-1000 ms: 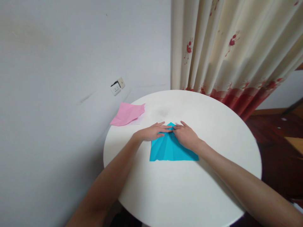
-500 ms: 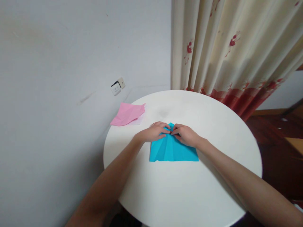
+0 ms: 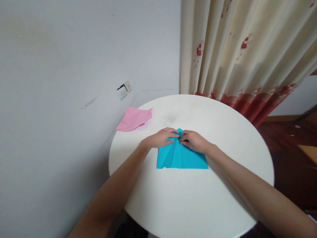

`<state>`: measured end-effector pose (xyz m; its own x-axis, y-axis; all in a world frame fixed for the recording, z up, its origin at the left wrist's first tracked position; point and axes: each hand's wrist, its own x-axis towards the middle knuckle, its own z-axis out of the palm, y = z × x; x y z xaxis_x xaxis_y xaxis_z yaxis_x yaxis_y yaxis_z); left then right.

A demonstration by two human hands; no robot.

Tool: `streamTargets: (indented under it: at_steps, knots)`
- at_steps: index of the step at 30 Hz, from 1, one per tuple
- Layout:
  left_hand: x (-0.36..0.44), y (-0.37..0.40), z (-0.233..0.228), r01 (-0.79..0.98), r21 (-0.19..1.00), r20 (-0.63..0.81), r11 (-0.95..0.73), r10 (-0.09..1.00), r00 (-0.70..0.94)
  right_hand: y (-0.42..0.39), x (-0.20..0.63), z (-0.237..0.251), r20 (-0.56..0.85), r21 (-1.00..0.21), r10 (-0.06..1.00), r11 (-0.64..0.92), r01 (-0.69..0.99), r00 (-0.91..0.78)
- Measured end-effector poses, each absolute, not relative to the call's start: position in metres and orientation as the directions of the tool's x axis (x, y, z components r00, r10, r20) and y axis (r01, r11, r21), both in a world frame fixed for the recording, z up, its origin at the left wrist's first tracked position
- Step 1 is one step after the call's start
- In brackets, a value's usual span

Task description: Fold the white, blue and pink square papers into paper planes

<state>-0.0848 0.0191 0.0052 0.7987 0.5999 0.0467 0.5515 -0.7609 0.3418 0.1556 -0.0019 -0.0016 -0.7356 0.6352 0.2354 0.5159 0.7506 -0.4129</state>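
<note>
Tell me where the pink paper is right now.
The pink paper lies at the far left edge of the round white table, beside the wall and below the wall socket, apart from the blue paper under both hands.

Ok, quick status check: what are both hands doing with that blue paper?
Left hand and right hand pressing flat on blue paper's top point. Paper part-folded on white round table. Pink paper lies apart at the table's far-left edge.

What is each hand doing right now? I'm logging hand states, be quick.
Left hand: fingers curled, pressing down on the blue paper near its tip.
Right hand: fingers curled, pressing the same paper beside it.
</note>
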Motion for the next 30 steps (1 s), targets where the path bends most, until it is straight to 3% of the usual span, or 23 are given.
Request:
streamTargets:
  at_steps: [5,10,13,24,30]
  knots:
    - [-0.082,0.017,-0.002,0.675,0.324,-0.070,-0.663,0.695,0.716,-0.002,0.155,0.000,0.248,-0.416,0.615,0.766,0.491,-0.749]
    - [-0.062,0.009,-0.004,0.755,0.136,-0.047,-0.642,0.757,0.652,0.001,0.155,-0.003,0.246,-0.418,0.604,0.772,0.479,-0.758]
    - [-0.058,0.009,-0.005,0.769,0.083,-0.090,-0.634,0.764,0.639,0.003,0.155,-0.004,0.253,-0.417,0.595,0.779,0.469,-0.763]
    - [-0.095,0.006,0.016,0.854,0.218,-0.400,-0.473,0.754,0.520,-0.002,0.155,0.006,0.235,-0.401,0.576,0.791,0.461,-0.783]
    - [-0.112,0.011,0.028,0.846,0.303,-0.398,-0.438,0.749,0.530,-0.002,0.154,0.008,0.211,-0.396,0.575,0.789,0.469,-0.790]
